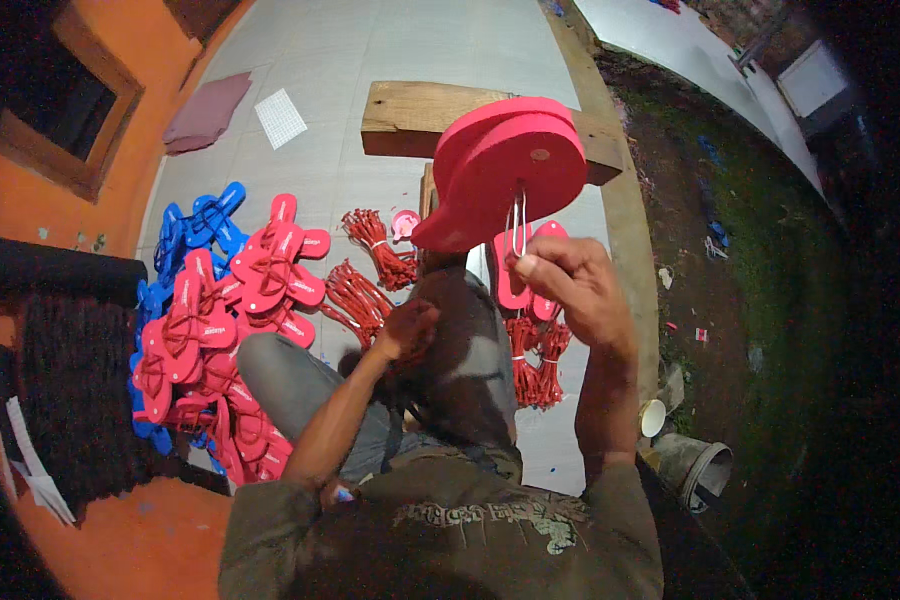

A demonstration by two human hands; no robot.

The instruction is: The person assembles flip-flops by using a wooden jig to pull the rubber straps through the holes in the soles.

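My right hand (580, 285) pinches a thin two-pronged metal tool (515, 225). Its prongs rise to the face of a pinkish-red foam sandal sole (505, 165), where a round plug mark also shows. The sole looks doubled, perhaps two stacked, and lies against a wooden beam (405, 120). Over my lap, my left hand (410, 330) is closed with curled fingers; whatever they hold is hidden. Beside it lies a bundle of red sandal straps (358, 298), with another strap bundle (380, 245) farther off. More red soles (512, 275) lie behind my right hand.
Finished red sandals (205, 320) and blue sandals (215, 215) pile up at left. A small pink container (405, 224) stands near the beam. More tied straps (538, 375) lie by my right forearm. A bucket (705, 470) sits at lower right, past the tiled floor's edge.
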